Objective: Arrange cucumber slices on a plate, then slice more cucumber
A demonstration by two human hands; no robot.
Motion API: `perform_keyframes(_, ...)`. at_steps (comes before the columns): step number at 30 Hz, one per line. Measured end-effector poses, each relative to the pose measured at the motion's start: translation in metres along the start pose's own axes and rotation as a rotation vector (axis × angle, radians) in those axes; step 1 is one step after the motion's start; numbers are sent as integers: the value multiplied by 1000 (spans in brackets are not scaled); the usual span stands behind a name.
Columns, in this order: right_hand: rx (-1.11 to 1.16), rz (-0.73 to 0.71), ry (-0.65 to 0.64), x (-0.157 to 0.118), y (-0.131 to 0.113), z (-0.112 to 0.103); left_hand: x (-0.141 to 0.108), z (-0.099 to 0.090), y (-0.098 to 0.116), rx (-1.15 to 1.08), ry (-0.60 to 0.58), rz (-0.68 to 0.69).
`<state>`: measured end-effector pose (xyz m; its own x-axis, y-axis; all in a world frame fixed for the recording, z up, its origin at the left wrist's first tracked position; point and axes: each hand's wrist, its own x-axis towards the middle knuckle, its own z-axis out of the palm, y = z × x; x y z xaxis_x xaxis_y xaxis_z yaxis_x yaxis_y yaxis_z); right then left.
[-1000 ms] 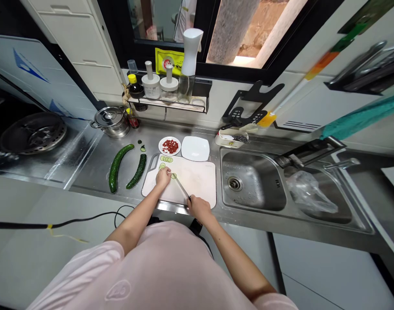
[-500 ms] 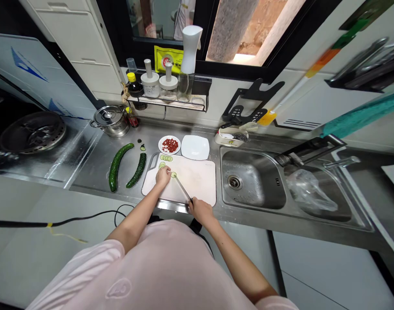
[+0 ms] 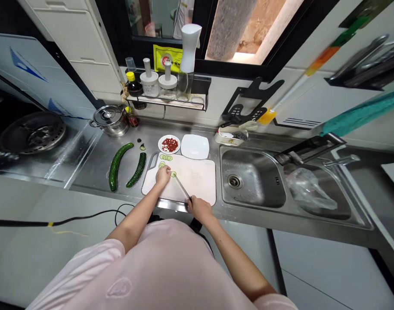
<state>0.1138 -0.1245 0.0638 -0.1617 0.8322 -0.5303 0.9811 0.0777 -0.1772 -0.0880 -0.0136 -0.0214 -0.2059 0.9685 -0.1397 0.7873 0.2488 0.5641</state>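
Note:
A white cutting board [image 3: 197,181] lies on the steel counter. My right hand [image 3: 200,208] is closed round the handle of a knife [image 3: 183,187], whose blade slants up and left over the board. At the blade's tip is a green cucumber slice [image 3: 173,174]. My left hand [image 3: 163,175] is over the board's left part, its fingertips pinched beside that slice; what they hold is too small to make out. Several cucumber slices [image 3: 166,158] lie in a row at the board's upper left. Left of the board are a cut cucumber [image 3: 137,170] and a whole cucumber [image 3: 118,167].
Behind the board stand a plate of chopped red pieces [image 3: 169,144] and a white square plate [image 3: 195,147]. Cucumber scraps [image 3: 142,147] lie near them. A sink [image 3: 253,183] is at the right, a lidded pot [image 3: 110,120] at the back left, a wok [image 3: 32,131] farther left.

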Motion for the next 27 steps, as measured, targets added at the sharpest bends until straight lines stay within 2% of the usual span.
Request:
perform_keyframes(6, 6, -2, -14, 8, -7, -4, 0, 0, 0, 2, 6, -3)
perform_keyframes(27, 8, 20, -34, 2, -7, -9, -1, -2, 0, -3, -13, -18)
